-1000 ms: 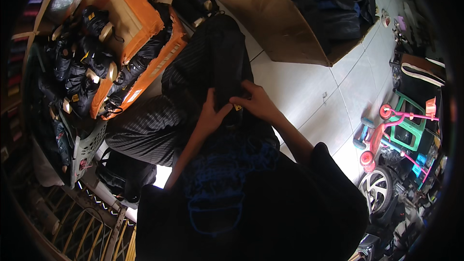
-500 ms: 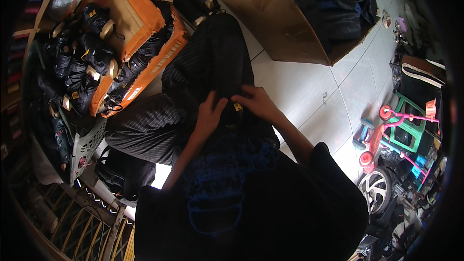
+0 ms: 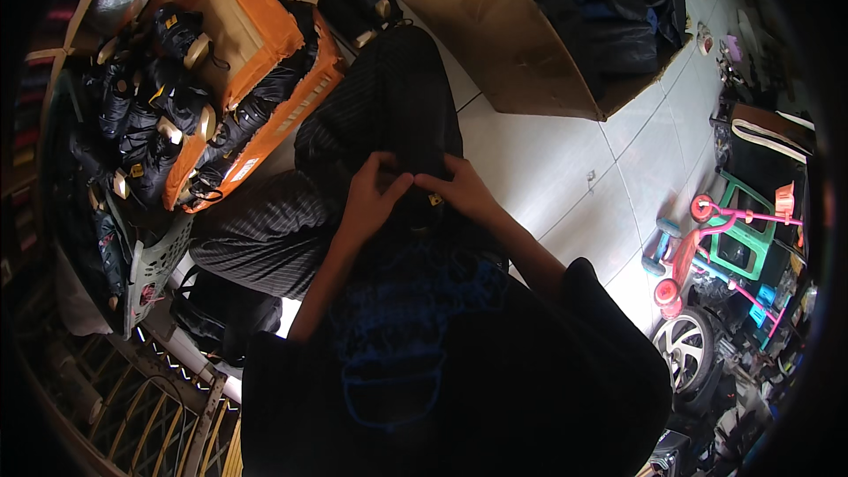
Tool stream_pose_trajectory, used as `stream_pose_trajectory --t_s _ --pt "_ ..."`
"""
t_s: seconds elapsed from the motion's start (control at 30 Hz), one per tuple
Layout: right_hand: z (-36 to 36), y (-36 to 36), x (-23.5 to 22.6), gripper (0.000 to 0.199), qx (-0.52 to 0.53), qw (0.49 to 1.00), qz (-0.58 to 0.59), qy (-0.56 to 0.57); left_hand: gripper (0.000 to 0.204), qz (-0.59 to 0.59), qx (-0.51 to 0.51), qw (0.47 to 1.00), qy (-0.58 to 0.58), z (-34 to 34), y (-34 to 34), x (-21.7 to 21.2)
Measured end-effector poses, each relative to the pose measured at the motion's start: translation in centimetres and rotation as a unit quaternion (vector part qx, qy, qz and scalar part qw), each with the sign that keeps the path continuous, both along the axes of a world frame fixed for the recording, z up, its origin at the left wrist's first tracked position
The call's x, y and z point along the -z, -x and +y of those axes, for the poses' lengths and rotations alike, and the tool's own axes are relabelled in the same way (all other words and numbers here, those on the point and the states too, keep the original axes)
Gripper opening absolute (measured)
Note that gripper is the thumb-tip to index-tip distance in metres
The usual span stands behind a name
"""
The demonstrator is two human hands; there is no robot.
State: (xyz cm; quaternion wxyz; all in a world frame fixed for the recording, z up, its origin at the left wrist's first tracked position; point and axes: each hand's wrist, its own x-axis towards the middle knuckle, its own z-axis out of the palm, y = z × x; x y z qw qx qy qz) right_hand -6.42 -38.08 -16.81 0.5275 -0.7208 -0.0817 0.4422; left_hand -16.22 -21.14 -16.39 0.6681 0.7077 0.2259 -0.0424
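Note:
In my lap lies a black item with a small yellow label (image 3: 435,200), dark against my clothes, so its kind and outline are hard to make out. My left hand (image 3: 371,196) grips its left side, thumb pointing inward and fingers curled over the far edge. On the other side, my right hand (image 3: 465,193) closes on it too, and the two thumb tips nearly meet in the middle. Most of the item's body is lost in shadow. Similar-looking black pieces with yellow labels and pale ends (image 3: 177,93) are heaped at my left.
An orange-taped cardboard box (image 3: 287,40) stands at the left, beside a grey perforated plastic basket (image 3: 159,269). Ahead to the right is a large brown carton (image 3: 503,44) of dark material. A pink children's tricycle (image 3: 685,269) and a spoked wheel (image 3: 685,349) lie at the right.
Both hands have drawn inward at the labelled black item, bringing the thumbs close together. My left hand's fingers now curl more, and the right thumb has slid toward the middle.

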Motion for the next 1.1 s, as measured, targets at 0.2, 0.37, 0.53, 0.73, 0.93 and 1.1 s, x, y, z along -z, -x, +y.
stream_pose_trajectory --t_s 0.2,0.37,0.53,0.73,0.93,1.1 --pt "-0.4 1.0 -0.8 0.049 0.001 0.999 0.034 0.018 0.038 -0.063 0.015 0.996 -0.065 -1.1 0.7 2.7" --pt "-0.2 2.4 -1.8 0.046 -0.021 0.997 0.053 0.05 0.039 -0.061 -0.007 0.998 -0.006 -1.5 2.6 2.8" --pt "-0.6 3.7 0.4 0.046 -0.005 1.0 -0.008 -0.016 0.04 -0.011 0.011 1.0 -0.004 -1.4 3.9 4.3" --pt "-1.9 3.7 0.4 0.052 -0.128 0.986 -0.105 0.032 0.051 0.025 0.075 0.995 0.053 -1.0 4.9 3.7" --pt "-2.1 2.5 0.7 0.055 -0.176 0.973 -0.15 0.026 0.054 -0.001 0.108 0.993 0.052 -0.8 4.5 3.2" --pt "-1.4 1.3 0.5 0.051 -0.031 0.999 -0.004 -0.007 0.055 0.043 0.099 0.99 0.09 -0.8 4.2 2.7"
